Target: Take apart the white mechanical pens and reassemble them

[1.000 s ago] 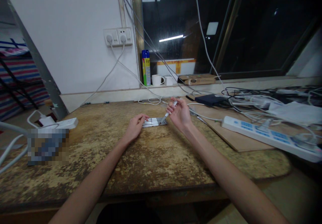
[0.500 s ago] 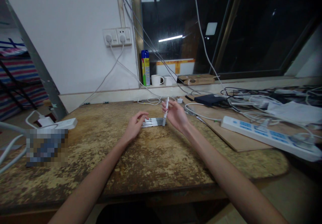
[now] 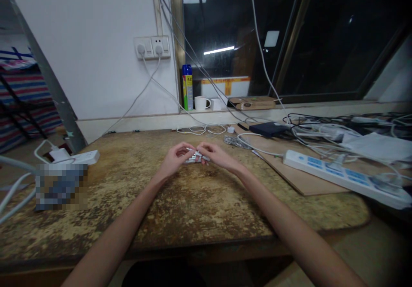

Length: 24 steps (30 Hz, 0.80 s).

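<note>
A slim white-and-grey pen (image 3: 202, 155) lies slantwise between my two hands, just above the worn table. My right hand (image 3: 214, 154) pinches it between thumb and fingers. At its other end my left hand (image 3: 175, 158) has its thumb and fingertips closed on the pen. Beneath it, a row of similar pens (image 3: 192, 160) rests on the tabletop, mostly hidden by my fingers. The tips of both hands nearly meet.
A white power strip (image 3: 341, 175) and a brown board (image 3: 302, 186) lie to the right, with tangled cables behind. Another power strip (image 3: 93, 157) is at the left. A spray can (image 3: 187, 87) and a white mug (image 3: 201, 102) stand on the sill.
My right hand has lowered the pen from upright to a slanted, nearly flat position and moved left. My left hand has come up to it and closed its fingertips on it.
</note>
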Each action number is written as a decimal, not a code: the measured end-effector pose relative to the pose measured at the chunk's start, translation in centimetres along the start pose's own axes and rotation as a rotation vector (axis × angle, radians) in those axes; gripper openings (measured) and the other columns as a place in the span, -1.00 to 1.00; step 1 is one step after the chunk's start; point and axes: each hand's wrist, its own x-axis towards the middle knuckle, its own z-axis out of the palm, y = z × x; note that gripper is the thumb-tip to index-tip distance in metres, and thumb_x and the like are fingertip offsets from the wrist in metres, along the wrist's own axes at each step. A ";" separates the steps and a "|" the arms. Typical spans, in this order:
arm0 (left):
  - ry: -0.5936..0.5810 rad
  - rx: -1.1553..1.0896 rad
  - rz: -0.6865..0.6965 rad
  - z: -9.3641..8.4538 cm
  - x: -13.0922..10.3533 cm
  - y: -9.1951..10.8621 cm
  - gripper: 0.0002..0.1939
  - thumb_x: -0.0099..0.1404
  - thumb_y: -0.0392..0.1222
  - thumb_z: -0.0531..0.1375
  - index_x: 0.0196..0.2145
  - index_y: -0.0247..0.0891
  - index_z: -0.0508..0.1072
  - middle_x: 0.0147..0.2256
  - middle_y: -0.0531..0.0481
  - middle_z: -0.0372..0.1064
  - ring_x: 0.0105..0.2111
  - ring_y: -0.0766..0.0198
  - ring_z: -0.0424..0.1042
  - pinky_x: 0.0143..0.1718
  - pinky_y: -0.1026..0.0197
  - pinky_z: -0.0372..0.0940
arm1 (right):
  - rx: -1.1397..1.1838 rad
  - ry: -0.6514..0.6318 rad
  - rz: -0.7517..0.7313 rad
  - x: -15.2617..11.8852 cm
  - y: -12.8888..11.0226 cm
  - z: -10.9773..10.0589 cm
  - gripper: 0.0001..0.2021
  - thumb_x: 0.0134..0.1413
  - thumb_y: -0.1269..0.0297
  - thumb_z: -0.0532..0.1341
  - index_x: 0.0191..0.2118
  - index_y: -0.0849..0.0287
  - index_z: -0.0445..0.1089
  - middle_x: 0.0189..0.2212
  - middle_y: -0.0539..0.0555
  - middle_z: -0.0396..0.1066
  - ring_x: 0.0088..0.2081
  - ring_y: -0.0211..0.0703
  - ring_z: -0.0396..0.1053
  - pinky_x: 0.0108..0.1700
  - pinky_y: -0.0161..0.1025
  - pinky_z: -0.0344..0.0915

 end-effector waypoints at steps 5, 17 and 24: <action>0.168 0.073 -0.065 -1.2 0.4 -1.4 -0.62 0.25 0.15 0.24 -0.28 -0.26 0.45 -0.47 0.04 0.44 -0.47 0.30 0.38 -0.41 0.29 0.21 | -0.175 0.156 0.073 -0.1 0.7 -1.9 -0.64 0.24 -0.01 0.09 -0.32 0.20 0.39 -0.58 -0.06 0.26 -0.53 -0.26 0.17 -0.45 -0.29 0.09; -0.156 0.249 -0.111 -3.1 -1.4 0.2 -0.59 0.12 0.08 0.34 -0.18 -0.26 0.59 -0.21 -0.11 0.56 -0.27 0.15 0.48 -0.23 0.16 0.33 | -0.210 -0.140 0.041 -2.1 1.2 -4.3 -0.65 0.06 -0.02 0.32 -0.22 0.20 0.53 -0.35 0.04 0.48 -0.35 -0.19 0.33 -0.33 -0.28 0.18; -0.553 0.355 -0.101 -2.9 -2.4 1.3 -0.72 0.07 -0.03 0.40 -0.28 -0.23 0.61 -0.36 0.00 0.49 -0.40 0.27 0.36 -0.40 0.27 0.17 | -0.279 -0.422 0.144 -3.8 0.9 -4.0 -0.62 -0.02 -0.04 0.37 -0.27 0.22 0.57 -0.40 0.06 0.50 -0.37 -0.19 0.36 -0.33 -0.28 0.26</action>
